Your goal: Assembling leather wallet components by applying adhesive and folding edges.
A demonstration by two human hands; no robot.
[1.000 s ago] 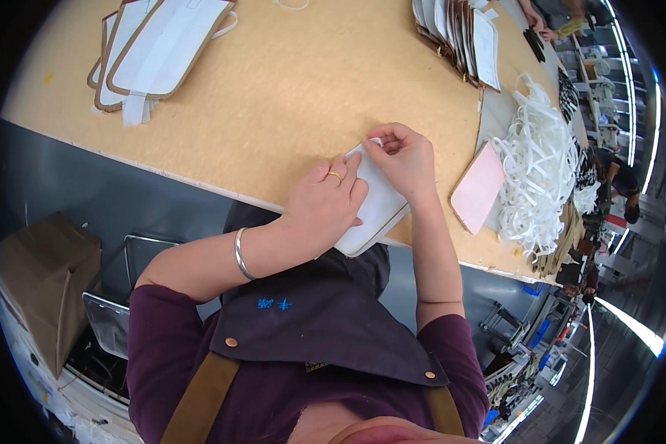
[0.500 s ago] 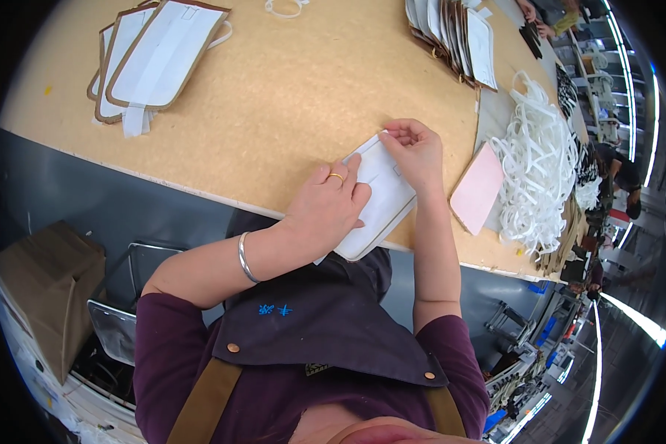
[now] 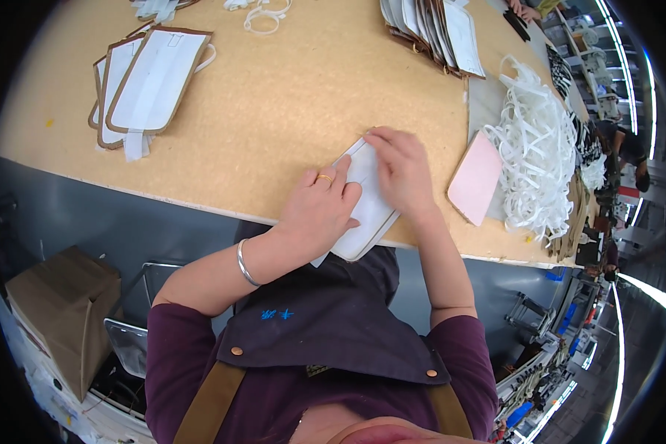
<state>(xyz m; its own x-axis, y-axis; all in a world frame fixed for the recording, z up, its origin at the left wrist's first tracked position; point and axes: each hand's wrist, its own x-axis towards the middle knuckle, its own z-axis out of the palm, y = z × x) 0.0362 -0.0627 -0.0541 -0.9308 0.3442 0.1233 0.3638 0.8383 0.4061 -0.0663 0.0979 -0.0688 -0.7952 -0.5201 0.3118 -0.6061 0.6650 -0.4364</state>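
Tan worktable: white flat panel at near edge, overhanging slightly. Left hand and right hand pressed flat on it, fingers spread, gripping nothing (pink pad just right of panel). Risk: uneven pressure could tip it off

Sewing workshop: strap pile, worktable

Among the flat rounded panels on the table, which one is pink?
The pink panel lies alone to the right of the right hand, beside the white straps. The panel under the hands and the brown-edged stack are white.
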